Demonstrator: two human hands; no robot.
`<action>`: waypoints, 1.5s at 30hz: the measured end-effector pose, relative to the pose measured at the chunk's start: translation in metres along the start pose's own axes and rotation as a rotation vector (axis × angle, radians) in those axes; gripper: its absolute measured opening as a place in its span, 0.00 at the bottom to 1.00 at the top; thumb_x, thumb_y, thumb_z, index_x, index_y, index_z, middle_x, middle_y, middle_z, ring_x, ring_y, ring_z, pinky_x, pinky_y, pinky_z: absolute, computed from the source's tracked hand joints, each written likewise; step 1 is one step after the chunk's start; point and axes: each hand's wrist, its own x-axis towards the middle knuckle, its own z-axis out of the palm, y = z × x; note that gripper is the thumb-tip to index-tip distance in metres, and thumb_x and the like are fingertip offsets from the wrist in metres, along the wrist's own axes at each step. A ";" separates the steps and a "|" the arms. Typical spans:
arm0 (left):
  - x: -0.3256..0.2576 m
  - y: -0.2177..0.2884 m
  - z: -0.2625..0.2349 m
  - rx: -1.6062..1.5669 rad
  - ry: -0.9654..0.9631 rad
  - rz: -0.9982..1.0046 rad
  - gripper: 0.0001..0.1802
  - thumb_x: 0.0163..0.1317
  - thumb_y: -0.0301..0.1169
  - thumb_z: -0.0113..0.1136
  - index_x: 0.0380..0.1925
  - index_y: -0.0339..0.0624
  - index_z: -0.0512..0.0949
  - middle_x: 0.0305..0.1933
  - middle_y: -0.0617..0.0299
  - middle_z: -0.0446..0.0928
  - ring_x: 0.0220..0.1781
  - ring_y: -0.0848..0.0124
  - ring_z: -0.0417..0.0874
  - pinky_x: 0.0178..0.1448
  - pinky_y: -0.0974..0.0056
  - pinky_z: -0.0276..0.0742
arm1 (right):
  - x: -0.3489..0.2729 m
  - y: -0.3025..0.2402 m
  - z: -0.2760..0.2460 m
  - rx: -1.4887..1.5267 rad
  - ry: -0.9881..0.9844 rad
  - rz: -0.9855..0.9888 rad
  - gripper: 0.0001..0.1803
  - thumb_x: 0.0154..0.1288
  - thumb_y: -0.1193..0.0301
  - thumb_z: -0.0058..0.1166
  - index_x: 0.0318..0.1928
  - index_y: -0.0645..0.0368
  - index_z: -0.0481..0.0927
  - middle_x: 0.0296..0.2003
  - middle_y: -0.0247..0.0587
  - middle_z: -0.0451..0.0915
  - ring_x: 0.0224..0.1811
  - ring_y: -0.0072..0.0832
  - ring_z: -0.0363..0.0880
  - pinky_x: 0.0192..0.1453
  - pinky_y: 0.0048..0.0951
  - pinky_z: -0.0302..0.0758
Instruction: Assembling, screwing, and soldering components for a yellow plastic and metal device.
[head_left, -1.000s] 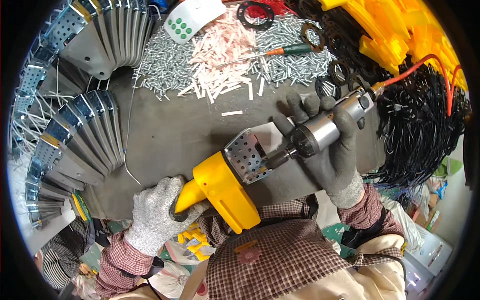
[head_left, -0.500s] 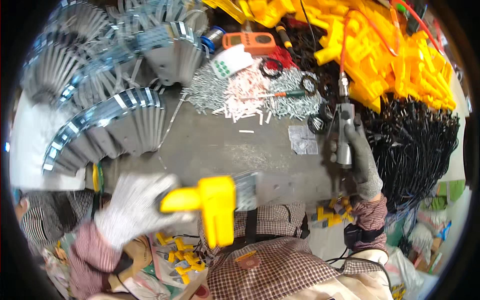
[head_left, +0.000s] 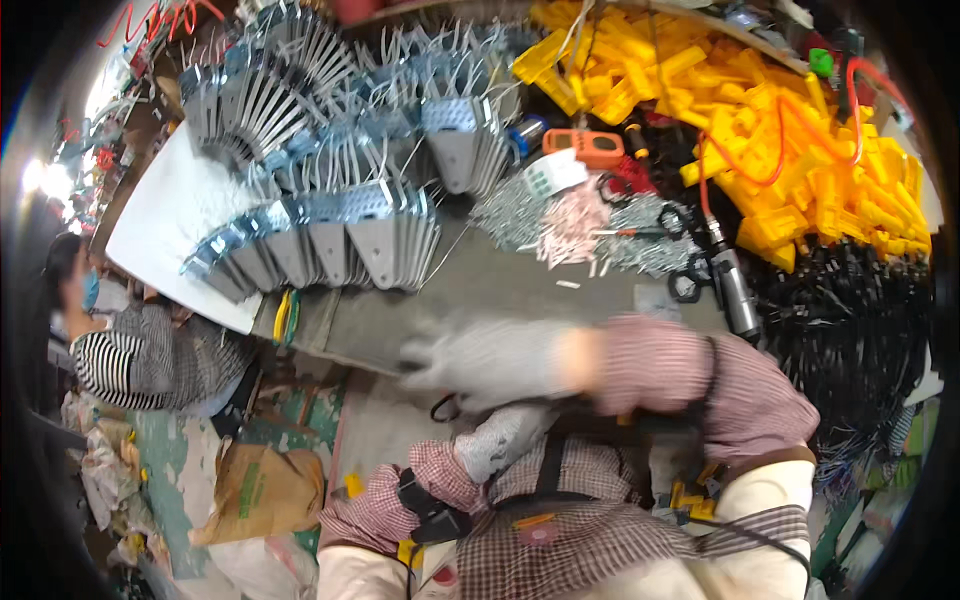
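At the desk's (head_left: 500, 290) near edge, the gloved right hand (head_left: 480, 360) sweeps leftward, fingers spread and empty; the left hand (head_left: 500, 440) sits tucked below, grip unclear.

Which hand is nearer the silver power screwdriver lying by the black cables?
Right, though neither touches it. The right hand, gloved and blurred, reaches across the grey bench edge left of the silver power screwdriver. The left hand sits lower, against the body.
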 end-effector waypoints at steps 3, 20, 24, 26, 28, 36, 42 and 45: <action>0.002 -0.026 0.021 -0.269 0.090 0.045 0.24 0.70 0.33 0.63 0.64 0.41 0.75 0.66 0.51 0.76 0.66 0.61 0.77 0.70 0.55 0.74 | 0.068 0.040 0.141 0.135 0.154 0.242 0.31 0.62 0.64 0.61 0.67 0.53 0.76 0.75 0.47 0.61 0.76 0.49 0.61 0.76 0.47 0.66; 0.185 0.084 -0.118 -0.280 -0.443 -0.399 0.28 0.64 0.56 0.65 0.37 0.37 0.81 0.28 0.56 0.84 0.22 0.68 0.83 0.27 0.63 0.79 | -0.125 0.093 -0.173 0.577 1.240 0.719 0.24 0.66 0.63 0.62 0.49 0.69 0.69 0.32 0.43 0.80 0.27 0.24 0.81 0.29 0.26 0.77; 0.225 0.080 -0.131 0.476 0.256 -0.066 0.27 0.64 0.47 0.64 0.49 0.32 0.78 0.49 0.43 0.81 0.55 0.52 0.83 0.60 0.45 0.76 | -0.172 0.151 -0.128 -0.109 0.934 0.974 0.19 0.65 0.63 0.63 0.50 0.61 0.75 0.34 0.60 0.84 0.41 0.55 0.85 0.48 0.48 0.80; 0.243 0.025 -0.147 0.779 0.570 -0.037 0.35 0.60 0.40 0.66 0.65 0.37 0.67 0.60 0.46 0.73 0.59 0.52 0.76 0.61 0.48 0.74 | -0.159 0.160 -0.124 -0.349 0.670 1.046 0.15 0.66 0.65 0.60 0.50 0.56 0.79 0.37 0.58 0.85 0.43 0.57 0.85 0.49 0.49 0.80; 0.252 -0.013 -0.155 0.939 0.629 -0.007 0.32 0.61 0.37 0.63 0.63 0.36 0.68 0.56 0.47 0.76 0.58 0.52 0.77 0.60 0.47 0.74 | -0.144 0.179 -0.126 -0.371 0.446 1.030 0.10 0.64 0.67 0.58 0.44 0.53 0.84 0.37 0.53 0.86 0.43 0.53 0.86 0.48 0.48 0.81; 0.231 0.010 -0.181 0.445 0.564 0.088 0.27 0.60 0.24 0.59 0.61 0.40 0.69 0.48 0.42 0.79 0.47 0.43 0.82 0.53 0.43 0.78 | -0.129 0.223 -0.127 -0.560 0.113 1.020 0.12 0.62 0.71 0.55 0.42 0.53 0.88 0.40 0.54 0.87 0.46 0.50 0.88 0.50 0.48 0.83; 0.194 0.033 -0.210 0.547 0.444 0.204 0.24 0.57 0.25 0.58 0.56 0.47 0.79 0.47 0.46 0.81 0.51 0.49 0.80 0.61 0.49 0.76 | -0.121 0.239 -0.138 -0.404 -0.009 1.137 0.13 0.58 0.70 0.57 0.43 0.54 0.88 0.41 0.48 0.87 0.48 0.51 0.85 0.53 0.45 0.80; 0.171 0.046 -0.217 0.623 0.400 0.202 0.29 0.57 0.26 0.57 0.61 0.49 0.76 0.54 0.49 0.79 0.55 0.49 0.78 0.66 0.45 0.71 | -0.099 0.185 -0.115 -0.398 0.534 0.598 0.15 0.69 0.64 0.58 0.53 0.53 0.83 0.58 0.46 0.78 0.63 0.48 0.72 0.70 0.45 0.66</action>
